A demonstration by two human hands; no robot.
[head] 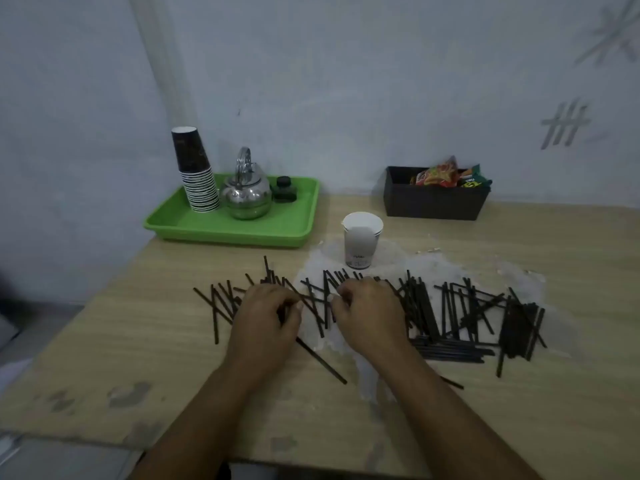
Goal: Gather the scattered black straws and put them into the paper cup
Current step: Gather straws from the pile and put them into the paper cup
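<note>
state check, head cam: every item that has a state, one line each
paper cup: upright, open, no straws seen inside
black straws: scattered flat on table
left hand: curled, gripping a few straws
right hand: curled on the straws, grasp unclear
cup stack: upside down on green tray
kettle: upright, handle raised
dark jar: capped
black box: open, holds snack packets
</note>
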